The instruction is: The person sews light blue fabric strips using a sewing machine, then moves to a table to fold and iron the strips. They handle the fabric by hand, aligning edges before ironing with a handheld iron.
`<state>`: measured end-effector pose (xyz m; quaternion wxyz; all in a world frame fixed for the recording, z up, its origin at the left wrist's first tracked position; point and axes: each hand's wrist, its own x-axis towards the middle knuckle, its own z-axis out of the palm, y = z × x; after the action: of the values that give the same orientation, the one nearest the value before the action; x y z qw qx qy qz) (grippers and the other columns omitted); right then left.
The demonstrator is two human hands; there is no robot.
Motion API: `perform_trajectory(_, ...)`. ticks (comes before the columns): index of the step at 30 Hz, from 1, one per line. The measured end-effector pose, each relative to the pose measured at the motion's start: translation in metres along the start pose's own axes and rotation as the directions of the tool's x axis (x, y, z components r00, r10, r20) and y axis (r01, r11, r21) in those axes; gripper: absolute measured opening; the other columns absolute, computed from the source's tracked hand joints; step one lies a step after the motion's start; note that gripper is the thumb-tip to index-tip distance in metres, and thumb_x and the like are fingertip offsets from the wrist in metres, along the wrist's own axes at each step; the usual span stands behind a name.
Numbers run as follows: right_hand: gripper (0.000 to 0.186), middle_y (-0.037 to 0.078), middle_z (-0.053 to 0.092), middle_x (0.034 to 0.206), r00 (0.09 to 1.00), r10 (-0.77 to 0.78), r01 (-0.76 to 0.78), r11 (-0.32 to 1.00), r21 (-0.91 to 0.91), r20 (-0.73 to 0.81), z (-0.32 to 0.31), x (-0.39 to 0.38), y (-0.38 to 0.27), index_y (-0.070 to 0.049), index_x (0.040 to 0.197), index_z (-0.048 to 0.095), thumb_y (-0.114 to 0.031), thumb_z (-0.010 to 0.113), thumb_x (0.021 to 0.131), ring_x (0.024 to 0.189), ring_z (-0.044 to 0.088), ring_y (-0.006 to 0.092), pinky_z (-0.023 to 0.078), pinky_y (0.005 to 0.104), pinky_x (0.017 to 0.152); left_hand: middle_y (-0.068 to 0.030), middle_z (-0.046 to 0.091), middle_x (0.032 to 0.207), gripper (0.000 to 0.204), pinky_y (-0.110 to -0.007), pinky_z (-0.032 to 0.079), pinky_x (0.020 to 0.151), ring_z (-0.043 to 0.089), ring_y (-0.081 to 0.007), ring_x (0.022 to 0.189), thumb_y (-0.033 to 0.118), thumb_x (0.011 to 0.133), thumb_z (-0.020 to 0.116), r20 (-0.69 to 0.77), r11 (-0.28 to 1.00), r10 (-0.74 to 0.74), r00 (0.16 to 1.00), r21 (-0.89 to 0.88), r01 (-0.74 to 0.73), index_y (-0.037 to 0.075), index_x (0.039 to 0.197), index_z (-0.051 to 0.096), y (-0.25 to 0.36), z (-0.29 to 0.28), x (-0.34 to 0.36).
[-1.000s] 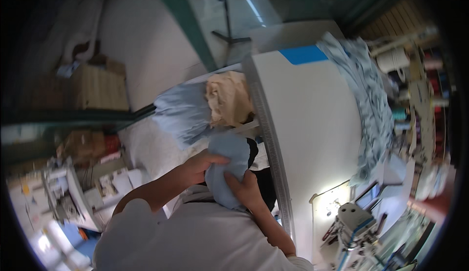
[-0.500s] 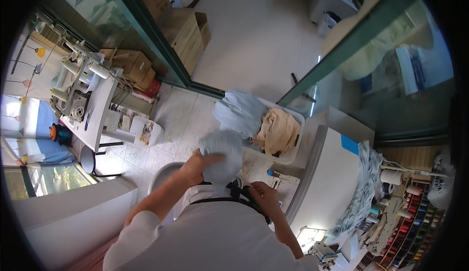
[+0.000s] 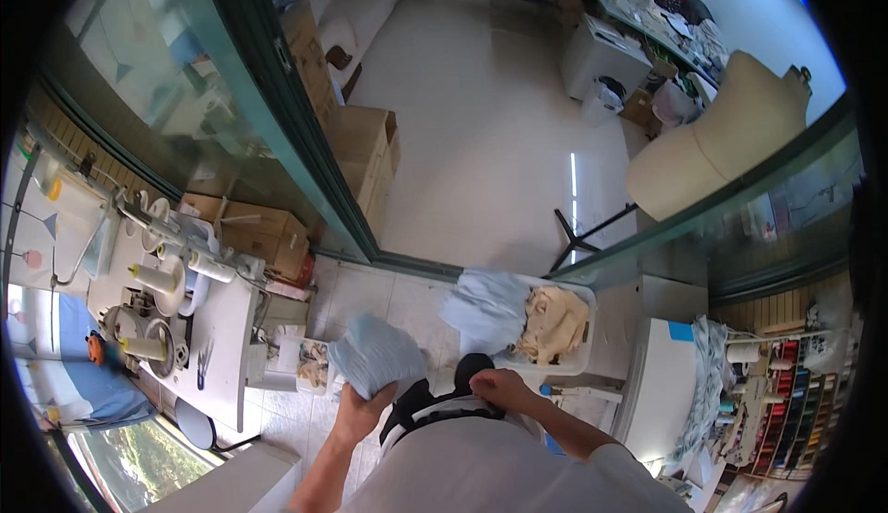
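My left hand (image 3: 361, 407) grips a stack of pale blue, ribbed-looking fabric (image 3: 375, 354), held low and to the left of my body. My right hand (image 3: 492, 388) is closed at my waist, against black material (image 3: 467, 374); what its fingers hold, if anything, is hidden. Ahead of my hands, a white plastic bin (image 3: 578, 356) on the tiled floor holds a pale blue cloth pile (image 3: 483, 309) and a peach cloth pile (image 3: 551, 323).
A machine table with thread cones (image 3: 219, 356) stands left, beside cardboard boxes (image 3: 268, 235). A green-framed doorway (image 3: 421, 263) leads onward; a dress form (image 3: 712, 152) stands at right. A white table (image 3: 647, 383) and thread rack (image 3: 791, 411) are on the right.
The view has swung up toward the doorway. My left hand has carried the fabric leftward and lower in view; my right hand has left the fabric for the black material at my waist.
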<state>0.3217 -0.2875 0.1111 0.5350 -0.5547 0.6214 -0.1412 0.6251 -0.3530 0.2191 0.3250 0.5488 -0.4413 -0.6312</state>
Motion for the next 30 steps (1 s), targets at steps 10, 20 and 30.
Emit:
perform_trajectory(10, 0.023, 0.007, 0.077, 0.091, 0.977, -0.209, 0.205, 0.975, -0.089, -0.037, -0.032, 0.126, -0.073, -0.008, 0.106, 0.074, -0.027, 0.069, 0.095, 0.081, 0.074, 0.0206, 0.056, 0.0313, 0.075, -0.0085, 0.071, 0.108, 0.031, -0.032, 0.052, 0.088, 0.065, -0.0172, 0.099, 0.006, 0.089, 0.072, -0.186, 0.986, 0.096, 0.978, -0.118, -0.119, -0.003, 0.117, 0.067, 0.026, -0.020, 0.065)
perform_trajectory(20, 0.012, 0.009, 0.072, 0.084, 0.121, -0.626, 0.888, 0.416, -0.198, -0.770, -0.299, 0.111, -0.302, 0.001, 0.101, 0.072, -0.003, 0.061, 0.097, 0.069, 0.067, 0.0138, 0.055, 0.0257, 0.063, -0.0078, 0.070, 0.113, 0.037, -0.035, 0.050, 0.094, 0.064, -0.0181, 0.105, 0.006, 0.086, 0.075, -0.090, 0.994, 0.104, 0.990, -0.007, -0.106, 0.000, 0.121, 0.066, 0.095, 0.001, 0.230)
perform_trajectory(30, 0.014, -0.005, 0.073, 0.078, -0.250, -0.888, 0.745, 0.078, -0.662, -0.386, -0.494, 0.110, -0.309, -0.024, 0.076, 0.074, -0.021, 0.073, 0.090, 0.069, 0.068, 0.0039, 0.053, 0.0155, 0.075, -0.0071, 0.063, 0.125, 0.055, -0.034, 0.047, 0.100, 0.059, -0.0187, 0.115, 0.003, 0.087, 0.074, 0.189, 0.993, -0.027, 0.982, 0.122, 0.004, 0.000, 0.138, 0.052, 0.220, 0.092, 0.474)
